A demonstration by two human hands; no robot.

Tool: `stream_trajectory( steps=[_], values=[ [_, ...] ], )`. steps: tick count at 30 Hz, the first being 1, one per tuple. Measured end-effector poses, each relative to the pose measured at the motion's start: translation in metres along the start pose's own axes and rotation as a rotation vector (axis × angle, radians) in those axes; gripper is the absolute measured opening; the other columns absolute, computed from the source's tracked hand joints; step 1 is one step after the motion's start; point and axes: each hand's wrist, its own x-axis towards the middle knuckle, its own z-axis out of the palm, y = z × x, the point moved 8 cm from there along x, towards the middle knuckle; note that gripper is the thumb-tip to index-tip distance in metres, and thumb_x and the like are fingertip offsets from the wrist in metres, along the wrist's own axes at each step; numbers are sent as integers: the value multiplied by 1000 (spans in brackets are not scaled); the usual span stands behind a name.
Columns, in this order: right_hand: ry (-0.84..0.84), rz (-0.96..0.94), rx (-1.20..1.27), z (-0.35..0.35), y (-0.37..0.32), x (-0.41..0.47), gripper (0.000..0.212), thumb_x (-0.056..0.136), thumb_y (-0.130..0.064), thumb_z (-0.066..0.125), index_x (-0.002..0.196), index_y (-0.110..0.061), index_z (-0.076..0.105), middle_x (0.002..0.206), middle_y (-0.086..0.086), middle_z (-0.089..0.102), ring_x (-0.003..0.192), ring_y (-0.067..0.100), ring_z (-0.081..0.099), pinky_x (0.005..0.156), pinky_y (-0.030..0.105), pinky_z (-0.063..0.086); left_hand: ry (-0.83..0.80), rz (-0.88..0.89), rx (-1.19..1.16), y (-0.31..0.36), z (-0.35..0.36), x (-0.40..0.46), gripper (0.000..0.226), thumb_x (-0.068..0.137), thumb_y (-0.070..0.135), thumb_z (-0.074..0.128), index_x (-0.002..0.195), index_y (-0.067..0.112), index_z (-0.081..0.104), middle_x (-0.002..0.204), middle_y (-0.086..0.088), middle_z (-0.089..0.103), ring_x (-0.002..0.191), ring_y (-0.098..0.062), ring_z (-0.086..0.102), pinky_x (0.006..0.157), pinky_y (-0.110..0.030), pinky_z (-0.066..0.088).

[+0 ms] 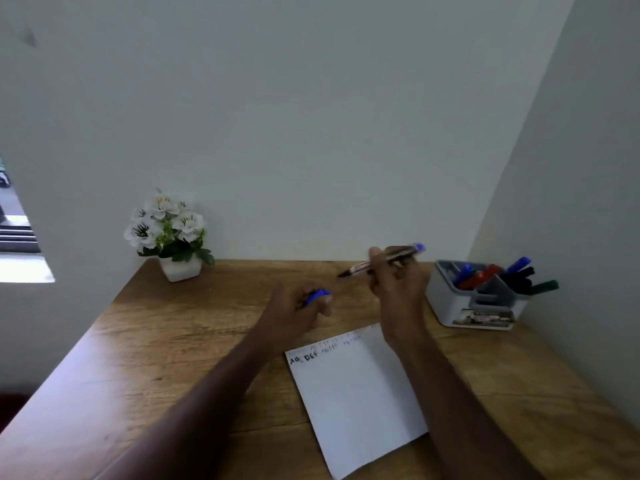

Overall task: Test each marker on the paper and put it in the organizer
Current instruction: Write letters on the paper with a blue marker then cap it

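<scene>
My right hand (396, 282) grips an uncapped blue marker (360, 267) above the desk, its dark tip pointing left and its blue end up to the right. My left hand (294, 306) holds the blue cap (317, 295) between curled fingers, a short gap left of the marker's tip. Below both hands a white sheet of paper (360, 396) lies on the desk, with rows of handwritten letters along its top edge. The grey organizer (450, 303) stands at the right by the wall, holding several blue, red, black and green markers (516, 277).
A white pot of white flowers (171, 233) stands at the desk's back left corner. Walls close the desk at the back and right. The wooden desk (156, 358) stretches bare to the left of the paper.
</scene>
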Motion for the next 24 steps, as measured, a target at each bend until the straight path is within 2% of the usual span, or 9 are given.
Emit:
stream_trajectory(
  steps=[2, 4, 7, 9, 12, 15, 18, 22, 24],
  values=[
    [-8, -47, 34, -18, -5, 4, 25, 84, -2, 69, 76, -4, 46, 66, 16, 44, 53, 15, 47, 48, 24, 38, -30, 38, 113, -1, 0, -1, 23, 96, 31, 59, 80, 18, 69, 75, 4, 71, 62, -3, 59, 62, -12, 41],
    [-95, -66, -106, -34, -1, 1, 28, 76, -7, 70, 70, -1, 44, 63, 19, 42, 56, 21, 48, 53, 29, 41, -107, 136, 167, 3, 10, -3, 22, 97, 31, 57, 78, 24, 66, 70, 12, 64, 64, -2, 55, 62, -12, 39],
    [-193, 55, -207, -59, 16, -13, 8, 87, -7, 63, 80, -8, 64, 68, 15, 61, 61, 23, 56, 57, 33, 44, -240, 180, 311, -6, 33, -4, 28, 89, 50, 56, 97, 28, 71, 92, 15, 68, 86, -2, 61, 82, -31, 50],
    [-226, 92, -239, -67, 23, -23, 16, 92, -7, 56, 89, -7, 71, 71, 14, 69, 62, 24, 60, 56, 33, 43, -315, 204, 466, -15, 46, -4, 41, 84, 61, 50, 105, 33, 70, 108, 17, 68, 102, 1, 59, 96, -44, 45],
    [-309, 47, -375, -60, 29, -30, 17, 86, -1, 59, 79, -7, 73, 73, 7, 71, 67, 22, 63, 58, 30, 47, -338, 134, 465, -27, 46, -2, 55, 73, 69, 49, 113, 37, 69, 132, 17, 60, 122, 2, 51, 109, -48, 34],
    [-386, -29, -574, -47, 31, -27, 12, 75, 0, 71, 66, -8, 66, 67, 0, 67, 67, 14, 64, 58, 25, 49, -320, 124, 452, -30, 43, -1, 64, 68, 74, 49, 117, 37, 68, 137, 17, 57, 126, -1, 50, 112, -48, 32],
    [-376, 2, -565, -38, 33, -22, 17, 69, -3, 66, 56, -9, 57, 54, -2, 57, 55, 11, 57, 55, 26, 47, -320, 121, 456, -30, 44, 0, 67, 67, 75, 47, 118, 36, 68, 137, 16, 57, 127, -1, 50, 112, -49, 33],
    [-341, 88, -517, -37, 47, -24, 31, 78, 8, 61, 55, -10, 49, 48, -8, 48, 48, 3, 43, 50, 16, 37, -324, 107, 452, -33, 45, 1, 69, 65, 76, 47, 118, 36, 68, 139, 15, 56, 129, -3, 48, 112, -50, 32],
    [-340, 95, -530, -40, 51, -24, 31, 79, 8, 60, 56, -9, 48, 49, -7, 45, 50, 5, 40, 49, 17, 34, -324, 103, 437, -34, 45, 2, 69, 65, 76, 48, 118, 36, 68, 139, 15, 56, 130, -3, 48, 113, -50, 32]
  ],
)
